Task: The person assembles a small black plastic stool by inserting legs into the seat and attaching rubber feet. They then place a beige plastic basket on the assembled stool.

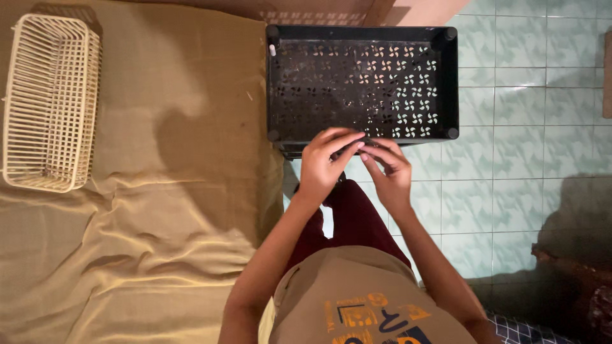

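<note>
**Two hands meeting at the near rim of a black tray**

Nearest the camera, the person's tan shirt (357,299) with its orange print is filling the bottom of the view, and dark red trousers (357,220) are showing just beyond it.

At far left, a cream wire basket (48,102) is lying on the olive bedsheet (159,210), well apart from the hands. The sheet is bunching into folds along its near side.

Moving right, the left hand (324,167) is curling its fingers over the near rim of the black perforated tray (363,83), fingertips pressing together around something small and dark. What that piece is, I cannot tell. The right hand (390,172) is meeting it from the other side, fingers bent inward and pinching at the same spot, the two hands touching.

The tray is standing on the pale green tiled floor (523,127), right beside the bed's edge, with round sockets at its corners.

The risk, as I judge it: both hands are working at one edge, so the tray may tip or slide on the smooth tiles. The small piece could slip from the pinch and drop out of sight under the rim.
</note>
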